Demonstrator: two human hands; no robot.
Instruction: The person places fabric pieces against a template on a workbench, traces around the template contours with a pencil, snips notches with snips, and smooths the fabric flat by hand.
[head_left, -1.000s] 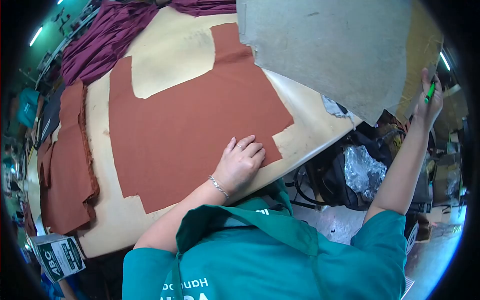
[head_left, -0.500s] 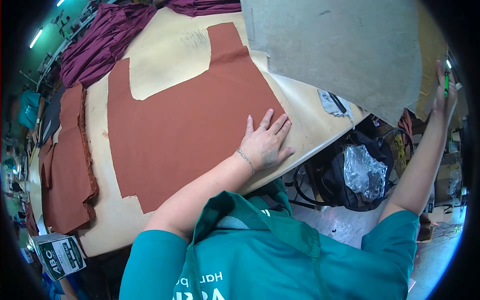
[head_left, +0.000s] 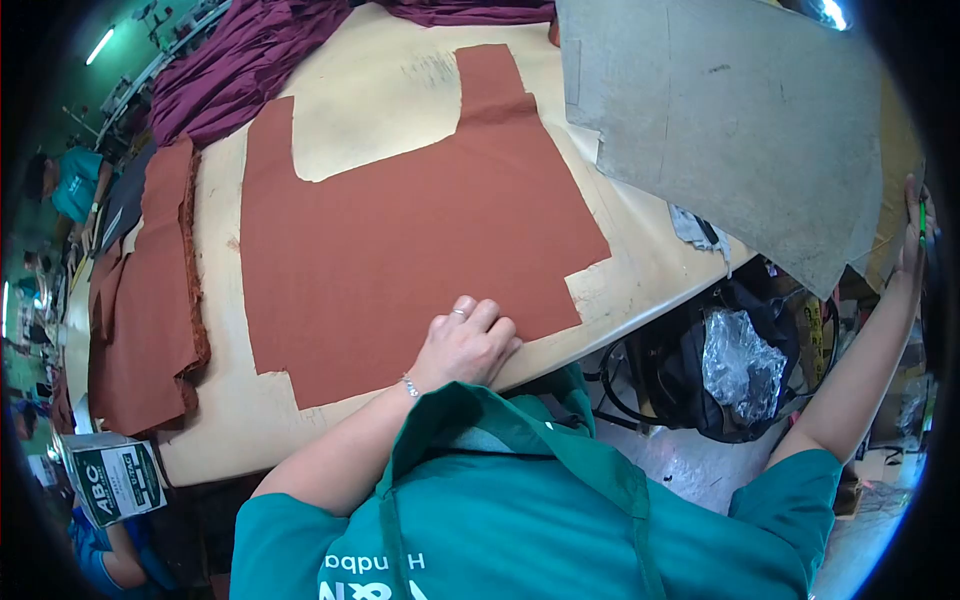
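A rust-brown cloth piece (head_left: 400, 240) with a deep cut-out at its far edge lies flat on the pale table. My left hand (head_left: 466, 342) is closed at the near edge of this cloth, its fingers curled and their tips hidden. At the far right, my right hand (head_left: 915, 225) grips the tan outer edge of a large grey board (head_left: 740, 120). A green pen (head_left: 922, 222) is in the same hand. The board is raised at the right side and overhangs the table's edge.
Rust cloth (head_left: 145, 300) with a frayed edge lies at the left, purple cloth (head_left: 235, 70) behind it. A light rag (head_left: 700, 232) rests near the table edge (head_left: 640, 318). Below are a black bag (head_left: 675, 365) and clear plastic. Another person (head_left: 80, 185) is at far left.
My left hand went from curled to spread at the cloth's right side, then back leftward and curled. My right hand and the board have moved right.
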